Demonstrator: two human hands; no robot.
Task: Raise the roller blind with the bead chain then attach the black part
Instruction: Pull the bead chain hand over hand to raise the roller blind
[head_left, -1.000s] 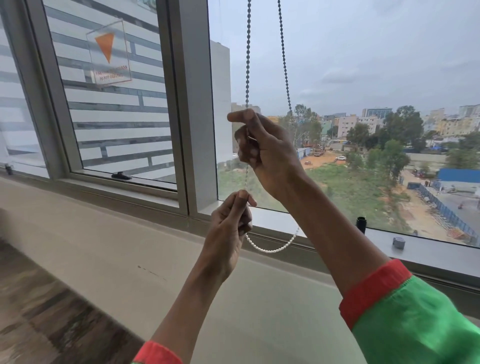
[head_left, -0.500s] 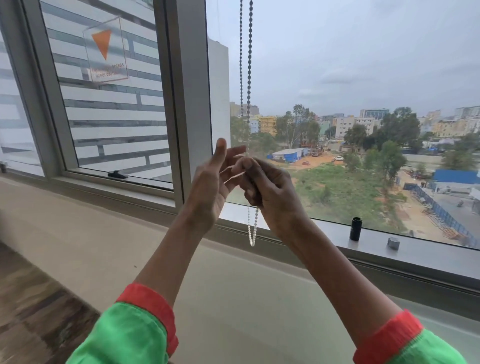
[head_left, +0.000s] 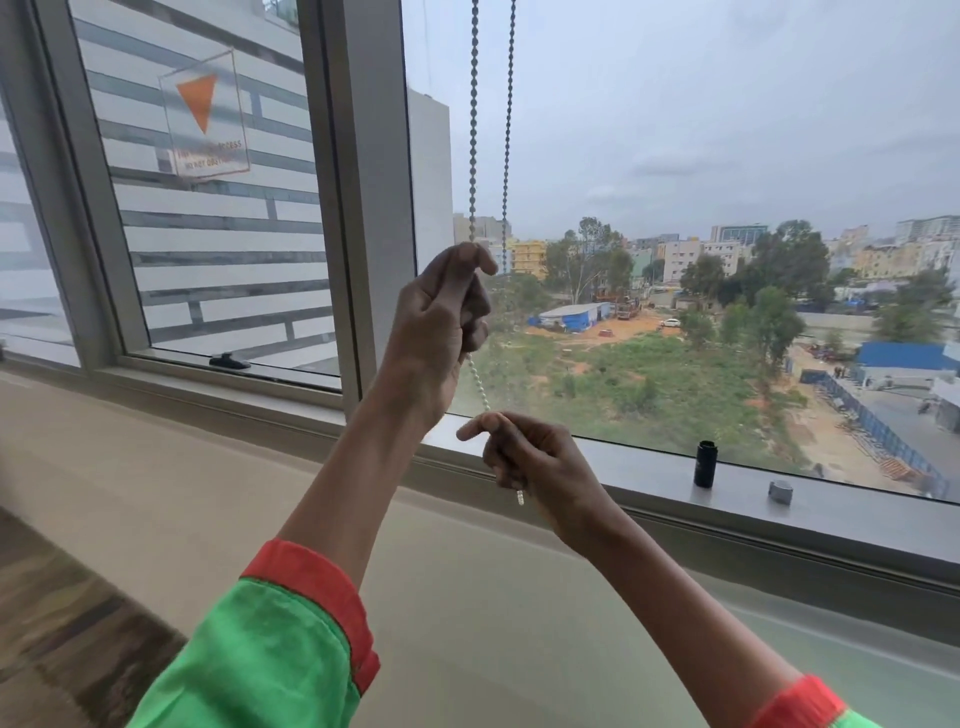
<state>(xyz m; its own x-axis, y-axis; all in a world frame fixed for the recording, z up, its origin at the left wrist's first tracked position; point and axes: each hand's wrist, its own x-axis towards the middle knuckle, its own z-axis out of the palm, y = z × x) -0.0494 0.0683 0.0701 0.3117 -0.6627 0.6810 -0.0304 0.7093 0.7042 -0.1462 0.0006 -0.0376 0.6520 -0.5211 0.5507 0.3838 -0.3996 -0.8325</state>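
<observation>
Two strands of the bead chain (head_left: 472, 130) hang from above the frame, in front of the window glass. My left hand (head_left: 441, 322) is closed around the chain at mid height. Below it my right hand (head_left: 535, 457) pinches the chain's lower part, and the bottom of the loop pokes out under its fingers. A short stretch of white beads runs between the two hands. The black part (head_left: 705, 464), a small upright cylinder, stands on the window sill (head_left: 857, 525) to the right of my right hand. The blind itself is out of view.
A small grey cap-like piece (head_left: 781, 491) lies on the sill right of the black part. A vertical window frame post (head_left: 363, 208) stands just left of the chain. A black window latch (head_left: 228, 361) sits at the bottom of the left pane.
My hands have swapped heights: the left hand has gone up the chain and the right hand has come down to its lower end. The hanging loop below the hands is shorter.
</observation>
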